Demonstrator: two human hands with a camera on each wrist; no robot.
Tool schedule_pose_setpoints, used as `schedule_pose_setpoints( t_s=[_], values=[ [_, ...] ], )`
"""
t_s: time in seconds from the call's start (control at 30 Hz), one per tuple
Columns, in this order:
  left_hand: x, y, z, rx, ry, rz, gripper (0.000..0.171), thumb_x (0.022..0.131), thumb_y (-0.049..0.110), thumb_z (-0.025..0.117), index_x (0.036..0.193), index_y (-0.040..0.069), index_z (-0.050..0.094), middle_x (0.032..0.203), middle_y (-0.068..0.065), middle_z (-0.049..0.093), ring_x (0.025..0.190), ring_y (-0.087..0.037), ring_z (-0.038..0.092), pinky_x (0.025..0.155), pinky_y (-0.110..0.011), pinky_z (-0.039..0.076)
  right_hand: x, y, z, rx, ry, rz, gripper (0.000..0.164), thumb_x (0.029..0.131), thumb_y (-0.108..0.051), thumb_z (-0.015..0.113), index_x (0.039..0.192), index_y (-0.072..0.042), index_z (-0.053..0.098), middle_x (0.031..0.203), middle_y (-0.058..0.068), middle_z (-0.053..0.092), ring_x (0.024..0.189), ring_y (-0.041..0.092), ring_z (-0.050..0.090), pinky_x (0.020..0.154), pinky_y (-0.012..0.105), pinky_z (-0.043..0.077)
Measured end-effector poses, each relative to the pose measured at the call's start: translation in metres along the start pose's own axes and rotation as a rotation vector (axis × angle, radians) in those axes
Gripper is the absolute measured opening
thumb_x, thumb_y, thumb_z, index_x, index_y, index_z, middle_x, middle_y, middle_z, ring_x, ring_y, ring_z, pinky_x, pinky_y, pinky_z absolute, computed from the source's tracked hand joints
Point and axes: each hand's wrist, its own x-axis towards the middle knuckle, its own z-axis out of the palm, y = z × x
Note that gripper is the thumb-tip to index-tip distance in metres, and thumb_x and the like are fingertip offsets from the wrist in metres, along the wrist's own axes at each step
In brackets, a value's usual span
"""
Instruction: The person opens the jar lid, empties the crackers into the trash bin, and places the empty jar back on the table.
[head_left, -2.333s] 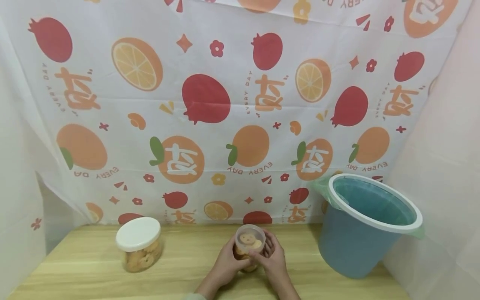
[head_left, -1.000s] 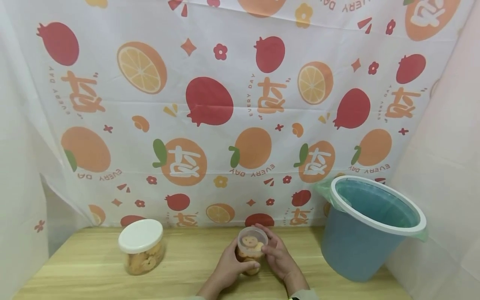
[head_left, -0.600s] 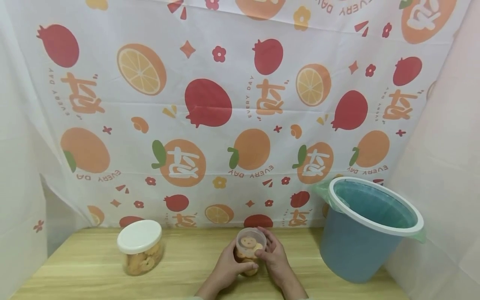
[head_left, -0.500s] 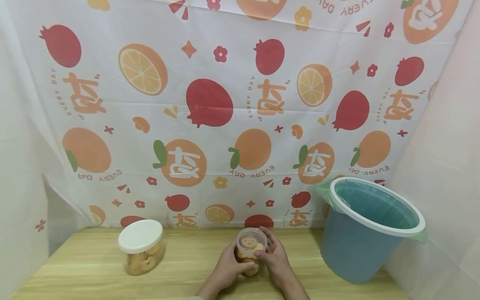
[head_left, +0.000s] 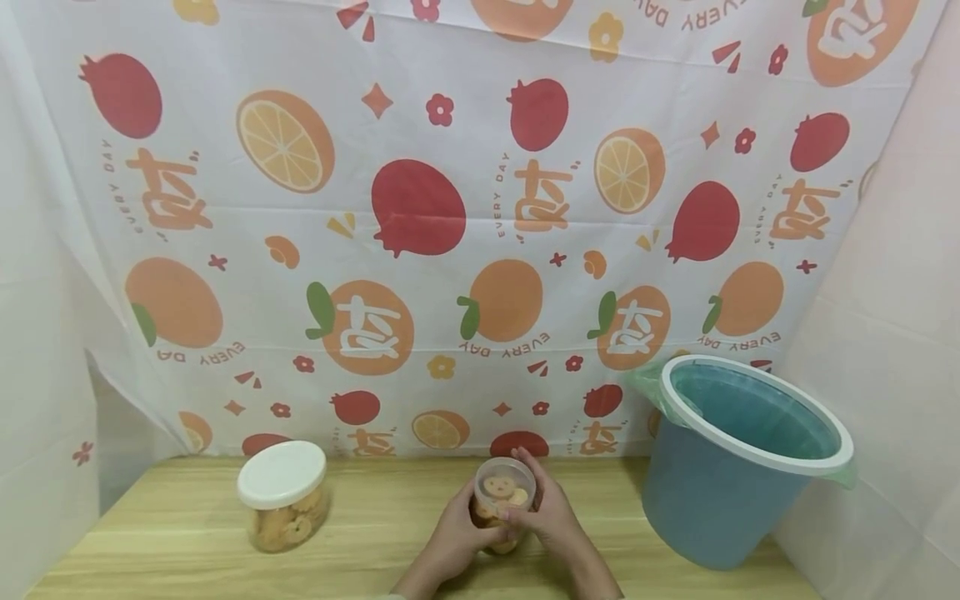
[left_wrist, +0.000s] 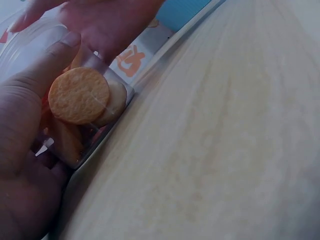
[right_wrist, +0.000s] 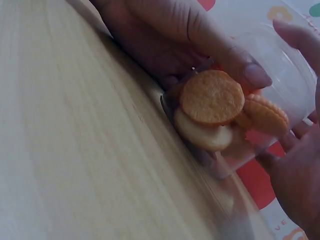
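A small clear plastic jar [head_left: 491, 510] of round cookies stands upright on the table in front of the person. My left hand [head_left: 453, 533] grips its body, thumb across the near side. My right hand [head_left: 557, 523] holds the clear lid [head_left: 506, 477] by its rim, thumb in front and fingers behind. In the left wrist view an orange-brown cookie [left_wrist: 79, 96] presses against the jar wall below the left thumb. The right wrist view has the jar base at the wood, with a scalloped cookie [right_wrist: 266, 115] inside. Fingers behind the jar are partly hidden.
On the left of the table [head_left: 390, 508] stands a wider cookie jar [head_left: 288, 521] with a white lid [head_left: 281, 475]. A blue bin [head_left: 712, 500] with a green liner stands at the right. Behind hangs a fruit-print cloth [head_left: 450, 333].
The right hand spread away from the rim about a second ago, then came back around it. Its thumb has shifted left along the near side. The jar stays in place in the left hand.
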Motion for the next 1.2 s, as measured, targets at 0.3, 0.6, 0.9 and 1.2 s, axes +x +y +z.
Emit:
schedule_pose_setpoints(
  t_s=[0.3, 0.6, 0.9, 1.2],
  values=[
    [0.000, 0.002, -0.001, 0.011, 0.002, 0.003, 0.090, 0.080, 0.030, 0.086, 0.153, 0.006, 0.039, 0.144, -0.013, 0.057, 0.132, -0.030, 0.053, 0.109, -0.041, 0.041, 0.000, -0.003, -0.002, -0.070, 0.016, 0.036, 0.087, 0.084, -0.017, 0.083, 0.156, -0.011, 0.035, 0.152, 0.013, 0.050, 0.139, 0.031, 0.046, 0.116, 0.046, 0.037],
    [-0.001, 0.000, 0.000, -0.003, 0.008, 0.008, 0.094, 0.080, 0.031, 0.087, 0.155, 0.005, 0.037, 0.148, -0.015, 0.053, 0.137, -0.035, 0.049, 0.114, -0.055, 0.035, 0.001, -0.012, 0.001, -0.227, 0.101, 0.051, 0.088, 0.072, -0.029, 0.093, 0.145, -0.014, 0.047, 0.142, 0.007, 0.059, 0.131, 0.028, 0.053, 0.112, 0.055, 0.038],
    [-0.001, -0.002, -0.001, -0.027, 0.000, 0.016, 0.093, 0.081, 0.030, 0.086, 0.155, 0.008, 0.036, 0.148, -0.014, 0.054, 0.134, -0.031, 0.052, 0.105, -0.026, 0.044, 0.002, -0.025, 0.012, -0.403, 0.122, 0.035, 0.106, 0.069, -0.038, 0.094, 0.154, -0.008, 0.038, 0.145, 0.018, 0.048, 0.126, 0.032, 0.052, 0.102, 0.054, 0.047],
    [-0.002, 0.002, 0.000, -0.019, 0.003, 0.004, 0.088, 0.080, 0.025, 0.086, 0.153, 0.006, 0.040, 0.141, -0.013, 0.058, 0.127, -0.027, 0.055, 0.101, -0.026, 0.046, -0.004, -0.023, -0.007, -0.395, -0.002, 0.034, 0.073, 0.090, -0.038, 0.075, 0.153, -0.020, 0.043, 0.156, 0.013, 0.043, 0.146, 0.043, 0.036, 0.112, 0.072, 0.032]
  ],
)
